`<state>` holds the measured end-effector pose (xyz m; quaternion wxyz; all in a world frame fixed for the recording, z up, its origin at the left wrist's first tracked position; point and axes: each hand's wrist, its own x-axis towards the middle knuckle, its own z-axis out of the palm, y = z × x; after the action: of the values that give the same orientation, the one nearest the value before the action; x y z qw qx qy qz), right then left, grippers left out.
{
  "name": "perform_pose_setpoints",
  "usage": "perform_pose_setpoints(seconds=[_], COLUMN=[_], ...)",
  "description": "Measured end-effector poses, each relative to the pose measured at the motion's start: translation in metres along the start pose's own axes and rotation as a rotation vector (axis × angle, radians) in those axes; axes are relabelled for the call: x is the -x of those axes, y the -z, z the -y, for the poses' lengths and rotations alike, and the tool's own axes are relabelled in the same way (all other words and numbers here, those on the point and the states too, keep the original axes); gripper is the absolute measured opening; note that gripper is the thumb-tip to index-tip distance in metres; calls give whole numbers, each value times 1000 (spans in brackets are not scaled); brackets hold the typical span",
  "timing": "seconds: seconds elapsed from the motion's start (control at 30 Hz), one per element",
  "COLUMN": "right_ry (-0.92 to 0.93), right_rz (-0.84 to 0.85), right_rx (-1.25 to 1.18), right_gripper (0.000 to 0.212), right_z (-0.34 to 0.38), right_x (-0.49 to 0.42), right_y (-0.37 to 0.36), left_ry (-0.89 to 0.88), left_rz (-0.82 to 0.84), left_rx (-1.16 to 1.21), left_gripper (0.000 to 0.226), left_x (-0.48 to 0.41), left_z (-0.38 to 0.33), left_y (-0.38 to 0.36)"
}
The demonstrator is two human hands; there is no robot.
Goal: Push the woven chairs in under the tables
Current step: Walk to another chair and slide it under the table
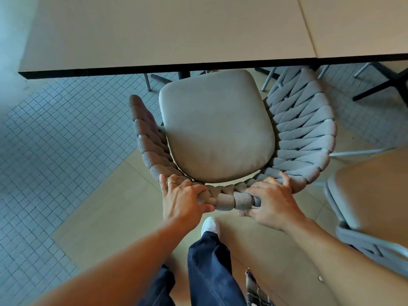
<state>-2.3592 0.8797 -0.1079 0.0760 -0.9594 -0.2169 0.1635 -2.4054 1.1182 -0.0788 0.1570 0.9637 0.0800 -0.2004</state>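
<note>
Logged just past near trouser leg [209, 268]: left hand [183, 199] and right hand [273, 204] set apart, each clamped round back rail of woven chair [302, 129] for an even, straight shove, with seat cushion [216, 127] ahead of hands only nosing under bench [165, 29] edge, so judged not yet home.

Chair [304, 129]: back and arms of thick grey knitted cord bands, matt, coarse ribbed texture.
Cushion [216, 129]: taupe, smooth, leather-like, faint sheen.
Chair legs [146, 81]: thin grey tubes, apparently metal, smooth.
Table [167, 32]: beige top, smooth, matt; dark edge band.
Floor [55, 129]: small grey mosaic tiles, matt, beside large smooth beige slabs.
Ring [171, 183]: shiny metal.
Trousers [209, 272]: dark blue cloth, stitched seams.
</note>
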Motion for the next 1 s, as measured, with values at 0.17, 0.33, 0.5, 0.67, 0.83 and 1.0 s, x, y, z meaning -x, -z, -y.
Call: perform_pose_setpoints(seconds=[0.17, 0.33, 0.5, 0.67, 0.83, 1.0], right_ry=[-24, 27, 110, 96, 92, 94], right_rz=[76, 180, 245, 215, 256, 273], right_rx=[24, 28, -83, -110, -148, -137], right_gripper=[71, 73, 71, 40, 47, 58], right_z=[-11, 12, 64, 90, 89, 83], right_x=[-8, -14, -34, -49, -49, -48], right_y=[12, 17, 8, -2, -1, 14], left_ry=[8, 85, 489, 719, 806, 771], left_rz=[7, -277, -262, -61, -75, -145], left_rx=[9, 311, 472, 817, 930, 872], left_gripper=[59, 37, 76, 74, 55, 45], left_x=[-5, 2, -7, -37, -47, -47], left_z=[-12, 4, 24, 37, 41, 33], left_y=[-1, 8, 31, 28, 18, 20])
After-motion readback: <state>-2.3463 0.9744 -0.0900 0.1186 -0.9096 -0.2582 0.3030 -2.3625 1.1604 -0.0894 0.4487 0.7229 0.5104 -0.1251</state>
